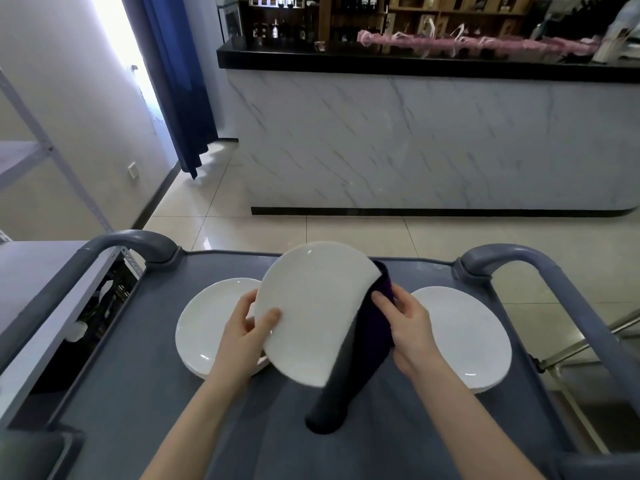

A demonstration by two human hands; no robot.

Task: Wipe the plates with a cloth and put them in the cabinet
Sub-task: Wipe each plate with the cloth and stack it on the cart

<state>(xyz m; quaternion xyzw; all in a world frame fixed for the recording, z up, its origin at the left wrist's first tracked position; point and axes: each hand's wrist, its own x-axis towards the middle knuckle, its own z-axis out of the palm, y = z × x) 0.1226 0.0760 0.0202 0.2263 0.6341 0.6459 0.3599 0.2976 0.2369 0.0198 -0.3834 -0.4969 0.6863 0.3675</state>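
Holding the work steady matters most at this step. The left hand (254, 327) grips the near-left rim of the raised plate (311, 306), thumb on the face and fingers behind. The plate is tilted up above the middle of the cart. To its right, the dark purple cloth (375, 327) wraps over the plate's right edge, with one end hanging down to the cart top. The right hand (408, 323) clutches the cloth against that edge, fingers curled over the fabric.

Wiping well probably means keeping the left grip firm and turning the plate bit by bit, so the cloth passes over the whole rim and both faces. The left thumb covers a patch that would need its own pass. The trailing end of cloth could drag, so gathering it up would help.

On the grey cart (138, 393), one white plate (207, 327) lies at the left and another white plate (464, 337) at the right, each possibly on top of a second. Curved handles rise at both far corners.

A metal rack (34, 157) stands at the far left, then a blue curtain (180, 81) by a bright opening. Further right is a marble-fronted counter (415, 140) with wine shelves (415, 12) behind it, on a pale tiled floor (346, 233). I cannot tell which piece is the cabinet.
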